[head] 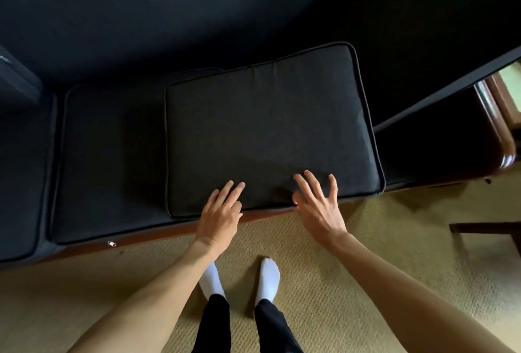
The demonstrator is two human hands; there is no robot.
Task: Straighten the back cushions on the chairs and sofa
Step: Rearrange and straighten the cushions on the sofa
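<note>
A dark, piped back cushion [267,127] lies flat on the seat of the dark sofa [112,161], toward its right end, its near edge over the wooden front rail. My left hand [221,211] hovers at the cushion's near edge, fingers apart and holding nothing. My right hand [318,200] is spread over the near right part of the cushion, fingers splayed, also holding nothing. Whether the fingertips touch the fabric I cannot tell.
Another seat cushion [19,183] lies at the far left. The sofa's wooden armrest [496,127] curves at the right. A dark wooden furniture leg [485,227] stands on the tan carpet [84,290]. My socked feet [239,279] are close to the sofa front.
</note>
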